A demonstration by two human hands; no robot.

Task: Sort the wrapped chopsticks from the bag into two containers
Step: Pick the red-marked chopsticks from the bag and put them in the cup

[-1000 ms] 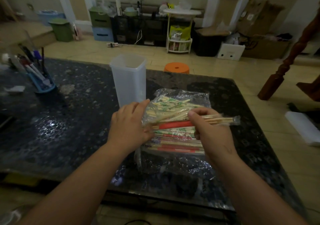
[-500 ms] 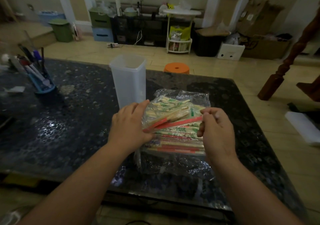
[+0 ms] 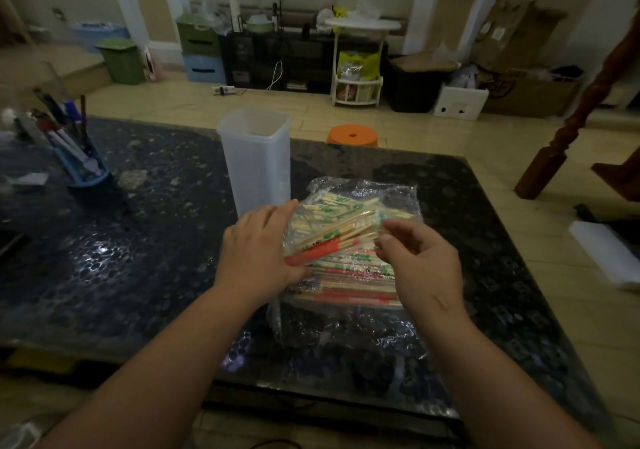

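Black speckled table (image 3: pixel 138 258): near edge under forearms, wide bare top at left, right edge near bag. Plastic bag (image 3: pixel 349 324) flat on table, wrapped chopsticks (image 3: pixel 349 275) stacked inside. Translucent container (image 3: pixel 256 161) upright just beyond bag's left corner, mouth open, looks empty; only one seen. Left hand (image 3: pixel 256 248) clamps bag's left end, fingers over, thumb under. Right hand (image 3: pixel 420 265) had pair drawn out rightward a second ago; now red-wrapped pair (image 3: pixel 317 254) slants back toward left hand. Right fingers curled at stick ends, pinch unclear. Likely regripping; sorting barely begun.

Dark table (image 3: pixel 138 258): bag (image 3: pixel 360 189), container (image 3: pixel 256 164), pen holder (image 3: pixel 83 171)
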